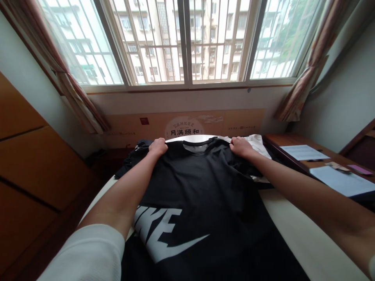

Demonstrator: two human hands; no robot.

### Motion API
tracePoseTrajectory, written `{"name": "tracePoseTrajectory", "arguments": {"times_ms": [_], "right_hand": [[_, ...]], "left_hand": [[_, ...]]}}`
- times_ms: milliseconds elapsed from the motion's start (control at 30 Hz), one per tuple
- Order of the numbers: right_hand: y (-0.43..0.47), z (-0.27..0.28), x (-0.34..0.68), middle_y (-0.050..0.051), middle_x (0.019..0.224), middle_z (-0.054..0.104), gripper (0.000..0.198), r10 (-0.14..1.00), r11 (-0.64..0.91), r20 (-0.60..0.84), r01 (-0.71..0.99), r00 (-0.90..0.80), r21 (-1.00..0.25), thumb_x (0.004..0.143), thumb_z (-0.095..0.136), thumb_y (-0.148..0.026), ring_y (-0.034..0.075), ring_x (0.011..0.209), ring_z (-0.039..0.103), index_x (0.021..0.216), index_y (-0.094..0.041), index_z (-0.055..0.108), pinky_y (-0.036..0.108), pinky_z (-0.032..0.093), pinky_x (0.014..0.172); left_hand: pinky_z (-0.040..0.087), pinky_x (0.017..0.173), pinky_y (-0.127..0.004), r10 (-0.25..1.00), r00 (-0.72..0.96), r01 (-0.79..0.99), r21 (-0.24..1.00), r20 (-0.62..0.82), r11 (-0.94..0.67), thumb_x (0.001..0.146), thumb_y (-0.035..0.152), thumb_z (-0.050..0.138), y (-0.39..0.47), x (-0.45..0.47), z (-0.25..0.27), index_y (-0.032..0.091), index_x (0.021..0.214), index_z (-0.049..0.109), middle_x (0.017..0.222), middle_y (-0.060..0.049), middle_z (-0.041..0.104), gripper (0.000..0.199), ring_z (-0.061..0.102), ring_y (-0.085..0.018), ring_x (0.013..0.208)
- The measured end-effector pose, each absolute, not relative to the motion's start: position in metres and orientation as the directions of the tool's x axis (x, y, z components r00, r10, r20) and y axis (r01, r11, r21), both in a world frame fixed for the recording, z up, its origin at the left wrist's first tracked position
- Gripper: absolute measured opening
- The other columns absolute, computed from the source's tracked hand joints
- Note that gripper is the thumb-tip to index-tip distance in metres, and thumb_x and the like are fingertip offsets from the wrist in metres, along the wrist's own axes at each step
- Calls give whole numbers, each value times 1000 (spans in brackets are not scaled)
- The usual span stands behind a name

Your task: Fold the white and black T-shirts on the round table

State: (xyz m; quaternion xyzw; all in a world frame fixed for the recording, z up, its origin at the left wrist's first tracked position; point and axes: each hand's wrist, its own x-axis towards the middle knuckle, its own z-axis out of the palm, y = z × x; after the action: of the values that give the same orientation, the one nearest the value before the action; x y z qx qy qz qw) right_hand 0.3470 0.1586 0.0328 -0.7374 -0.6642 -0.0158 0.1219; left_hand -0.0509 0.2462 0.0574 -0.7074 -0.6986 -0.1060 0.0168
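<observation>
A black T-shirt (205, 187) with a large white logo lies spread over a pale table (295, 230), its neckline toward the window. My left hand (158, 147) is closed on the shirt's left shoulder. At the other shoulder, my right hand (240, 147) grips the cloth in the same way. The collar runs between both hands. Beyond my left hand lies a bunched dark garment (140, 146). A white garment (258, 144) shows behind my right hand. The shirt's lower hem is out of view.
To the right, a brown desk (281, 141) carries papers (304, 152) and a pink item (359, 169). A printed cardboard panel (243, 121) stands below the barred window (187, 84). Wooden cabinets (26, 160) are on the left, and curtains (310, 78) hang at both sides.
</observation>
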Motion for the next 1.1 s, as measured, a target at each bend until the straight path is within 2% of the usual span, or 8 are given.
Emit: {"name": "tracePoseTrajectory", "arguments": {"times_ms": [167, 400, 500, 600, 733, 900, 1000, 1100], "right_hand": [[163, 42, 351, 25, 124, 72, 36, 953, -152, 230, 970, 195, -191, 105, 41, -23, 37, 115, 69, 133, -9, 59, 44, 51, 94], [187, 61, 355, 24, 124, 72, 34, 919, -184, 326, 973, 222, -142, 109, 42, -29, 39, 115, 71, 132, -13, 61, 48, 52, 95], [195, 63, 358, 25, 128, 70, 37, 912, -201, 331, 967, 243, -156, 109, 42, -31, 37, 118, 69, 136, -13, 59, 49, 51, 98], [192, 60, 355, 29, 139, 63, 48, 920, -210, 314, 971, 236, -116, 108, 49, -40, 40, 130, 60, 143, -7, 55, 52, 47, 106], [165, 44, 343, 29, 155, 53, 60, 959, -37, 281, 999, 46, -37, 105, 51, -47, 44, 145, 46, 150, -7, 51, 59, 38, 117], [118, 11, 348, 25, 168, 40, 77, 994, 18, 107, 979, 4, -202, 107, 38, -60, 39, 157, 37, 164, -8, 35, 56, 32, 126], [96, 2, 367, 19, 171, 38, 64, 999, 28, 46, 960, -16, -279, 111, 29, -49, 37, 160, 31, 162, -14, 43, 62, 27, 128], [78, 1, 387, 11, 167, 47, 57, 977, 212, 96, 903, -190, -374, 110, 35, -43, 31, 158, 38, 159, -20, 50, 53, 28, 130]], "left_hand": [[53, 107, -41, 961, -19, 971, 233, 275, -47, 88, 21, 61, 262, -51, 62, 15, 119, 75, 126, -17, 75, 34, 67, -32, 120], [45, 118, -39, 941, -85, 945, 326, 327, -28, 98, 22, 53, 268, -50, 63, 11, 128, 70, 137, -19, 69, 37, 63, -29, 130], [35, 126, -34, 951, 11, 947, 302, 308, -109, 100, 22, 52, 266, -50, 60, 6, 146, 58, 155, -21, 57, 49, 48, -28, 149], [27, 129, -30, 980, 78, 960, 252, 186, -124, 101, 27, 55, 258, -51, 51, 1, 161, 38, 172, -26, 31, 68, 27, -28, 163], [25, 129, -32, 981, 179, 975, 122, 70, -186, 105, 37, 48, 229, -57, 34, 2, 162, 38, 175, -26, 24, 67, 26, -30, 163], [16, 132, -44, 935, 327, 945, -33, 135, -325, 109, 45, 38, 160, -64, 11, 6, 164, 38, 176, -22, 23, 68, 21, -32, 164], [18, 132, -47, 933, 353, 936, -16, 78, -353, 109, 50, 33, 99, -65, 0, 6, 167, 32, 177, -20, 19, 73, 17, -33, 165], [20, 133, -47, 899, 436, 898, 46, 49, -438, 109, 53, 32, 36, -72, -8, 15, 170, 30, 178, -13, 18, 72, 17, -30, 165]]}}
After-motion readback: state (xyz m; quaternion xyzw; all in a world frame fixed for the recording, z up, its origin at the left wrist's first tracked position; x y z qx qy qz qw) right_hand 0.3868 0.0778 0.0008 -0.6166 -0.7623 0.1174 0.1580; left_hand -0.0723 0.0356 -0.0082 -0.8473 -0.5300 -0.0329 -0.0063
